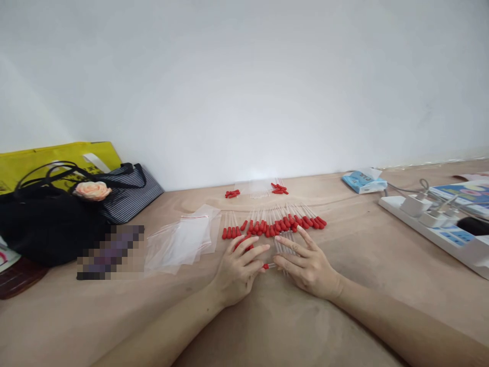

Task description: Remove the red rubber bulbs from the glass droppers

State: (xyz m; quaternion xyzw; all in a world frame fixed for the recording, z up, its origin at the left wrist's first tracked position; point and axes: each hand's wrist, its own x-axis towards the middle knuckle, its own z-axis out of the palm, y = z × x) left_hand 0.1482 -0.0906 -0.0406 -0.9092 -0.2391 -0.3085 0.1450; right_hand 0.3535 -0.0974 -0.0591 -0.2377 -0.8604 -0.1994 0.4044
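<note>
Close to the table's near side, my left hand [237,269] pinches a red rubber bulb [266,266], its mouth facing right. My right hand [308,266] grips a clear glass dropper tube [272,265] between thumb and fingers. The tube's end meets the bulb; how far it goes in, I cannot tell. Loose glass tubes [286,239] lie partly under my right fingers. More loose red bulbs [246,243] show behind my left fingers. Beyond both hands runs a row of droppers with red bulbs [282,224], tips pointing to the wall.
Clear zip bags [187,237] lie left of my hands. Small piles of red bulbs [232,193] and more bags sit by the wall. Handbags [49,219] crowd the left. On the right are a tissue pack [362,182] and a power strip [416,224] with plugged-in chargers.
</note>
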